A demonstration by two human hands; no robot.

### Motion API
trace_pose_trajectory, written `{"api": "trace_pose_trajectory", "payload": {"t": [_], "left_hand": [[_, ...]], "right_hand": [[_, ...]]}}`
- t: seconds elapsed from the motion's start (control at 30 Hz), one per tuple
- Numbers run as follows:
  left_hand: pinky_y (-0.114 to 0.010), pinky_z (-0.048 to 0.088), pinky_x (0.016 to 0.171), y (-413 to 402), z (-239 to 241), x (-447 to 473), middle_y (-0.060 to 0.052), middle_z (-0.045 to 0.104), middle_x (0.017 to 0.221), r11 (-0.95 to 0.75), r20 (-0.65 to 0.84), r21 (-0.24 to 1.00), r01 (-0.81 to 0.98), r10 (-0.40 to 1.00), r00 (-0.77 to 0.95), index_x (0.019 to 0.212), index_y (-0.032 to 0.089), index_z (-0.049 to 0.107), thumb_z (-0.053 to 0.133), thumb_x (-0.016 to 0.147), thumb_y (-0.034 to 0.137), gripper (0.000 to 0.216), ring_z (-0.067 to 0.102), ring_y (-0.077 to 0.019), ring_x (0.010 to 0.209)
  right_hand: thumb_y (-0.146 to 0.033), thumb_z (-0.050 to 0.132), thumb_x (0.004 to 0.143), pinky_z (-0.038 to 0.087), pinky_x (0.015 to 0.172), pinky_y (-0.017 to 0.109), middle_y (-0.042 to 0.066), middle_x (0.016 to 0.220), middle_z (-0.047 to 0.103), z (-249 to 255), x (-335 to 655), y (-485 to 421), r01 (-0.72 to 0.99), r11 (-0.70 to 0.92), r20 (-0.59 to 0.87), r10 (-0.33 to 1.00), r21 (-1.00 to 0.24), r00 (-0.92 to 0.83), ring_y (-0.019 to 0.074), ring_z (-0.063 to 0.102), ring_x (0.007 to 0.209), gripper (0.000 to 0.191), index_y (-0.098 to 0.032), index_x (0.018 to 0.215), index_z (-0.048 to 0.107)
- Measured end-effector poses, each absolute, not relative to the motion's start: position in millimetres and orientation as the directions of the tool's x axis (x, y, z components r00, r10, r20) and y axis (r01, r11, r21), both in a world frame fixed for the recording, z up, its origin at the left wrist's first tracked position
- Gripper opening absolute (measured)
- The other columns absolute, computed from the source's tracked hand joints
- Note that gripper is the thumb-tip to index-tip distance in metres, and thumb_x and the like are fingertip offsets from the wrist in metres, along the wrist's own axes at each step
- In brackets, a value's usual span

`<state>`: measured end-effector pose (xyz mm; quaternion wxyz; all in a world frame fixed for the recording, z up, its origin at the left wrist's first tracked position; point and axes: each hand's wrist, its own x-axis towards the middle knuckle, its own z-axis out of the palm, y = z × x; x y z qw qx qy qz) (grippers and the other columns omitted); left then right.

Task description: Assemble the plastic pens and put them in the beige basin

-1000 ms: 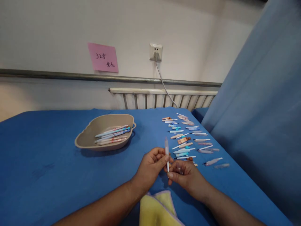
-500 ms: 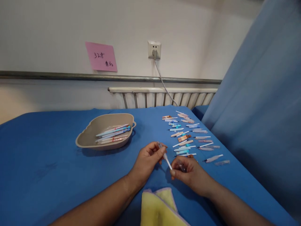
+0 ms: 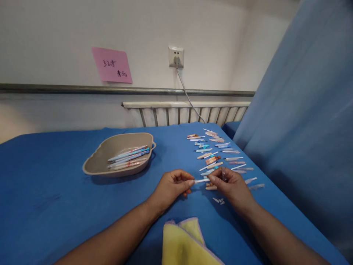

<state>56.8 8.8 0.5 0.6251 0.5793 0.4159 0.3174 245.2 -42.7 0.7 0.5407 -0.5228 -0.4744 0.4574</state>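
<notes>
A thin white pen refill point(image 3: 202, 180) lies nearly level between my two hands. My left hand point(image 3: 175, 185) is closed, its thumb and fingertips pinching the refill's left end, where a pale sleeve shows at the fingertips. On the other end is my right hand point(image 3: 231, 187), also pinched shut. A clear, dark-looking piece point(image 3: 224, 176) is tucked among the right fingers; its kind is hard to make out. Just below the right hand, several tiny white parts point(image 3: 219, 201) lie on the blue cloth. Disassembled pen parts point(image 3: 213, 160) spread in rows behind it, partly hidden.
A beige basket point(image 3: 92, 172) with several whole pens point(image 3: 129, 158) stands at left on the blue-covered table point(image 3: 49, 221). A folded yellow cloth point(image 3: 182, 243) lies at the front. Right of the table hangs a blue curtain point(image 3: 298, 129); a white rail point(image 3: 171, 104) runs behind.
The refill has swung from a slant to nearly level. My right hand has moved up and right, uncovering the tiny white parts. The view has shifted slightly.
</notes>
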Motion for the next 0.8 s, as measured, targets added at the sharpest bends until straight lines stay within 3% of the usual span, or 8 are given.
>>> {"api": "trace_pose_trajectory", "payload": {"t": [0.2,0.33,0.43,0.53,0.67,0.8], "left_hand": [[-0.017,0.040,0.043,-2.3,3.9,59.7,0.003,0.058,0.059,0.129,-0.198,0.980,0.153,0.728,0.657,0.104,0.014,0.063,0.065,0.075,0.038,0.038,0.050,-0.0064,0.044],[-0.015,0.037,0.040,-5.4,3.1,60.6,0.005,0.052,0.052,0.196,-0.264,0.964,0.180,0.632,0.728,0.093,0.015,0.063,0.061,0.078,0.037,0.026,0.049,-0.0058,0.042],[-0.015,0.037,0.038,-5.1,0.3,61.6,0.005,0.053,0.059,0.268,-0.264,0.956,0.116,0.625,0.734,0.089,0.016,0.059,0.060,0.079,0.035,0.022,0.048,-0.0051,0.041],[-0.016,0.040,0.038,-4.2,-1.7,62.5,0.004,0.055,0.068,0.310,-0.262,0.948,0.070,0.637,0.725,0.092,0.016,0.057,0.062,0.078,0.035,0.024,0.050,-0.0051,0.043],[-0.016,0.041,0.038,-4.3,-3.8,63.6,0.003,0.057,0.071,0.337,-0.292,0.937,0.088,0.625,0.724,0.090,0.017,0.056,0.064,0.075,0.037,0.026,0.051,-0.0051,0.042],[-0.017,0.042,0.038,-6.6,-5.7,64.6,0.004,0.056,0.066,0.333,-0.295,0.937,0.103,0.598,0.745,0.089,0.017,0.056,0.064,0.075,0.038,0.026,0.051,-0.0057,0.041]], "right_hand": [[-0.042,0.070,0.069,0.032,0.053,0.023,-0.003,0.056,0.055,-4.1,247.7,-40.2,-0.058,0.033,0.028,0.997,-0.998,0.077,0.0094,0.043,0.052,0.027,-0.016,0.065,0.061],[-0.045,0.069,0.070,0.023,0.043,0.021,-0.003,0.057,0.055,-8.5,244.9,-39.8,-0.135,-0.043,-0.044,0.999,-0.990,0.003,0.0060,0.033,0.043,0.031,-0.016,0.067,0.060],[-0.050,0.063,0.074,0.018,0.039,0.021,-0.003,0.059,0.055,-9.2,244.2,-39.1,-0.344,-0.132,-0.120,0.991,-0.929,-0.057,0.0039,0.025,0.038,0.034,-0.016,0.074,0.062],[-0.051,0.057,0.078,0.025,0.041,0.020,-0.002,0.062,0.054,-7.8,247.1,-36.0,-0.519,-0.153,-0.154,0.987,-0.841,-0.041,0.0046,0.029,0.040,0.036,-0.016,0.074,0.064],[-0.053,0.053,0.080,0.043,0.055,0.025,0.001,0.068,0.057,-5.2,253.5,-30.9,-0.583,-0.145,-0.185,0.983,-0.799,0.009,0.0109,0.049,0.054,0.038,-0.018,0.069,0.062],[-0.057,0.051,0.079,0.040,0.050,0.023,0.000,0.062,0.054,-5.2,257.8,-29.0,-0.580,-0.101,-0.188,0.978,-0.808,0.092,0.0101,0.046,0.050,0.042,-0.018,0.067,0.060]]}}
